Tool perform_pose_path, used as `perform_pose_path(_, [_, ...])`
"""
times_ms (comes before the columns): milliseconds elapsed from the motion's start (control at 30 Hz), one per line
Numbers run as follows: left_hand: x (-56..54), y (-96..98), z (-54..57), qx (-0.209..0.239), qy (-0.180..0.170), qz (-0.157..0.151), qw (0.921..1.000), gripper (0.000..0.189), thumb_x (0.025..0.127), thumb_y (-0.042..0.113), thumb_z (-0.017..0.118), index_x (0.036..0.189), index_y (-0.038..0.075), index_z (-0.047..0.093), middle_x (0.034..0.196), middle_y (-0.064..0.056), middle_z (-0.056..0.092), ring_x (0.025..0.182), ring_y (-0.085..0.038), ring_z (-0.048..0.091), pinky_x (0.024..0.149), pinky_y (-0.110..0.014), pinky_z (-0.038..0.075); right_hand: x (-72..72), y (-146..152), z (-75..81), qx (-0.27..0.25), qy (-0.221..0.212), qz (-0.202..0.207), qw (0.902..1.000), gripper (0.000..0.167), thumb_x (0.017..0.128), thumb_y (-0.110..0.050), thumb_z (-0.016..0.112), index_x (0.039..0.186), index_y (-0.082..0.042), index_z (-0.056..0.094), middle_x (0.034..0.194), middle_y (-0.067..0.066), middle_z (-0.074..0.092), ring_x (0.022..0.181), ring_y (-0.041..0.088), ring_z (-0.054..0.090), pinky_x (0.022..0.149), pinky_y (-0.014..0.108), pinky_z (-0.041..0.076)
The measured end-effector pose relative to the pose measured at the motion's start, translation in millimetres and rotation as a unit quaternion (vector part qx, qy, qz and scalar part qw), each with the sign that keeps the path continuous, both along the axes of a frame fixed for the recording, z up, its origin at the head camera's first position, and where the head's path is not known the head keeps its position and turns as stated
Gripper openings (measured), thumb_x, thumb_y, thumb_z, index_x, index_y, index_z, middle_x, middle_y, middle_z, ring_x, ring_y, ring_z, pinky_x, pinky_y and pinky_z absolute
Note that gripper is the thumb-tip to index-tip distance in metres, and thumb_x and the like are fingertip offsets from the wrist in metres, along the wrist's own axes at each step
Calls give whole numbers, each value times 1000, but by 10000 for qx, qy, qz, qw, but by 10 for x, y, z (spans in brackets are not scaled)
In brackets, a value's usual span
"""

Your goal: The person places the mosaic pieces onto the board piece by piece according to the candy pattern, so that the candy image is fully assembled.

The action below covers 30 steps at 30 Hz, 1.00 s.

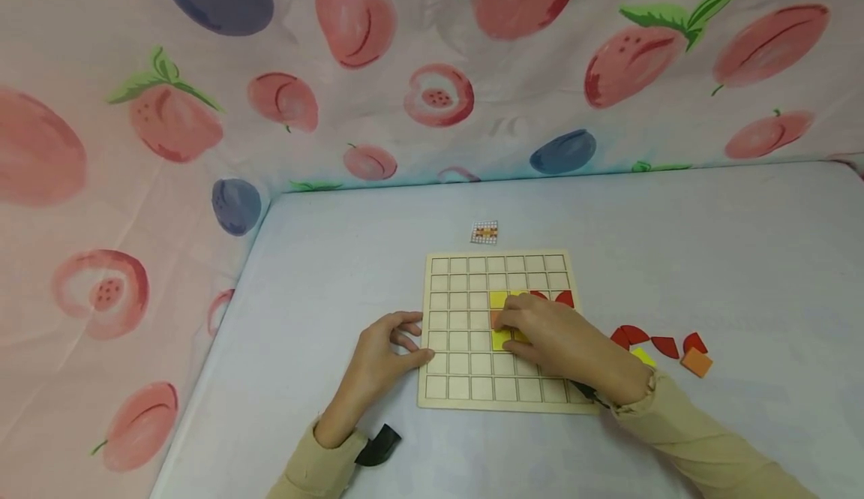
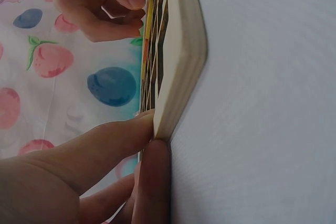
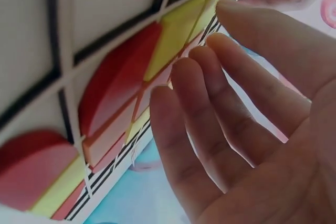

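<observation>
A square wooden grid board point(image 1: 458, 387) lies on the table. My left hand point(image 1: 383, 355) rests at its left edge, thumb on the rim and fingertips against the side; the left wrist view shows the thumb point(image 2: 113, 140) there. Over the middle right of the grid hovers my right hand point(image 1: 556, 334), partly hiding the pieces beneath. Its loosely bent fingers point(image 3: 197, 114) show nothing between them and the thumb. Near them sit yellow squares point(image 1: 497, 299), an orange square point(image 1: 495, 320) and red quarter-circle pieces point(image 1: 564, 299). Whether the fingertips touch a piece, I cannot tell.
Right of the board lie loose red quarter-circles point(image 1: 665, 347), an orange square point(image 1: 697, 362) and a partly hidden yellow piece point(image 1: 643, 356). A small pattern card point(image 1: 484, 232) is behind the board. Fruit-print cloth point(image 1: 499, 120) hangs along the table's back and left.
</observation>
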State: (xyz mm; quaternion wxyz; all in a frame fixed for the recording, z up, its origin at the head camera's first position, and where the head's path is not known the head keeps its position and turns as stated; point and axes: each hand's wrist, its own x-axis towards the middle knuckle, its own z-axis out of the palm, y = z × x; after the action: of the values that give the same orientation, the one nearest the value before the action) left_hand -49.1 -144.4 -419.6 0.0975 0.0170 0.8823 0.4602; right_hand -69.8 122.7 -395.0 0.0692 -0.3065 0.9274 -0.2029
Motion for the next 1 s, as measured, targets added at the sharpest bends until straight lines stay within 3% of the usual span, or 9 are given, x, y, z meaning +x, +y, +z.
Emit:
perform_pose_path(67, [-1, 3, 0, -11, 9, -4, 10000, 51, 77, 7, 84, 124, 5, 65, 101, -2, 66, 78, -10, 63, 72, -25, 48, 10, 18, 13, -36, 36, -35, 10000, 23, 82, -16, 81, 104, -13, 74, 101, -3, 66, 95, 15, 60, 82, 33, 54])
perform_pose_path(500, [-5, 7, 5, -35, 33, 25, 10000, 50, 76, 5, 84, 123, 5, 66, 100, -3, 66, 78, -10, 63, 71, -24, 48, -8, 277, 157, -289, 406, 36, 9988, 15, 83, -13, 80, 97, -13, 73, 96, -3, 63, 84, 11, 56, 73, 30, 52])
perform_pose_path(1000, [-12, 11, 0, -9, 12, 5, 10000, 51, 76, 5, 84, 123, 5, 66, 100, -2, 66, 78, -10, 63, 72, -25, 49, 59, 571, 211, -81, 665, -265, 9974, 24, 76, -16, 86, 97, -13, 75, 96, -2, 64, 86, 13, 58, 74, 31, 55])
